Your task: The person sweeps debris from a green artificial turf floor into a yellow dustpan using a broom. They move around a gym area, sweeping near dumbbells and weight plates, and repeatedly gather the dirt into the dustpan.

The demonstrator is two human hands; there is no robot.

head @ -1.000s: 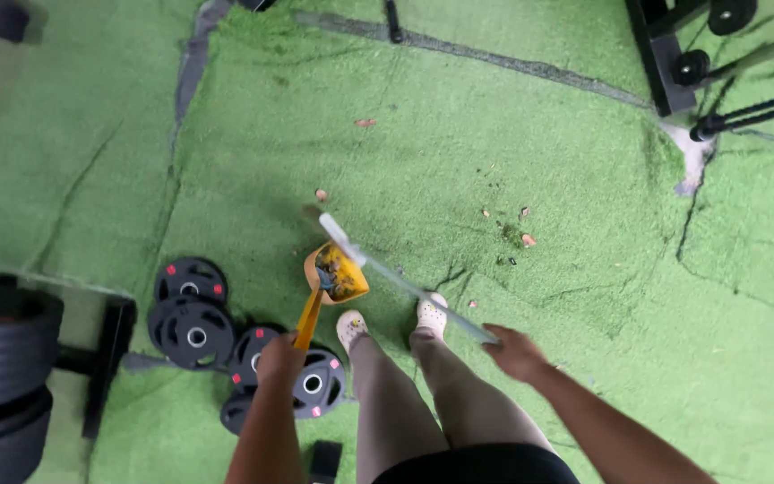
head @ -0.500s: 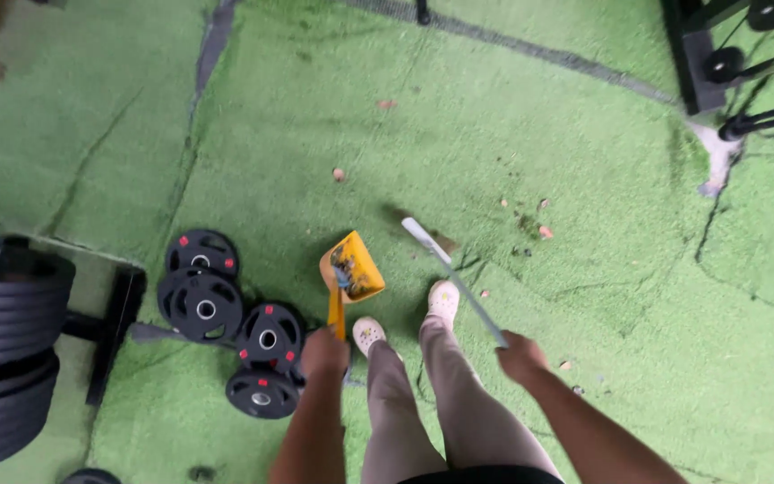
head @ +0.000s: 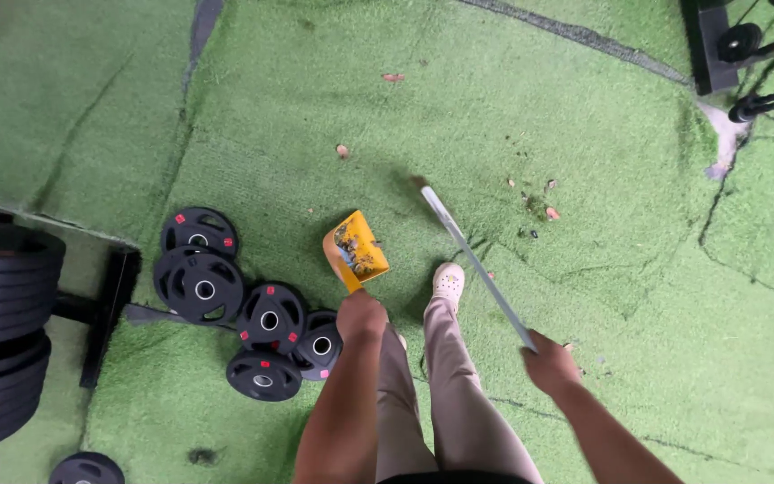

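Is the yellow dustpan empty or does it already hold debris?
Not empty. The yellow dustpan, held by the left hand, shows brownish bits of debris lying inside its pan.

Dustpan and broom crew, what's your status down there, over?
Left hand gripping yellow dustpan, debris inside. Right hand gripping broom handle, head on turf. Leaf bits ahead; weight plates close by dustpan.

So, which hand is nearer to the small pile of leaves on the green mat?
Right. The right hand grips the broom handle, below the leaves. The left hand, holding the yellow dustpan, is farther left.
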